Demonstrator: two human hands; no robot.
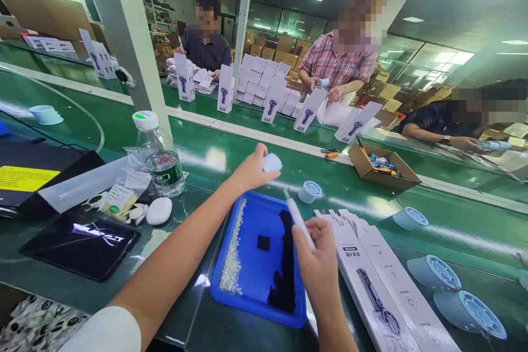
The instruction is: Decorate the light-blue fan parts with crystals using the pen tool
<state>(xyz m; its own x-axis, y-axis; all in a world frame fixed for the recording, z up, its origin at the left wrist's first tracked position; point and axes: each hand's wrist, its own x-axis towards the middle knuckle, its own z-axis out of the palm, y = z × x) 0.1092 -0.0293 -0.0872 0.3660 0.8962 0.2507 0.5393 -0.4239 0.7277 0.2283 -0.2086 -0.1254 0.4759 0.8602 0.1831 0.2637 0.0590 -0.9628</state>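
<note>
Pinching a small white oval part (271, 163) above the blue tray (251, 300), the left hand (251, 172) risks dropping it — a loose fingertip hold — while the right hand (319, 261) grips a white pen-like tool (297, 222).

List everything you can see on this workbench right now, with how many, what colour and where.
tray: one, blue, near edge, holding a strip of pale bits and a strip of dark bits
small oval part: one, white, in the left hand
pen-like tool: one, white, in the right hand
water bottle: one, clear with white cap, left of the tray
flat printed boxes: a stack, white, right of the tray
round fan parts: several, pale blue, far right
cardboard box: one, brown, open, behind
left hand: above the tray
right hand: over the tray's right edge
</note>
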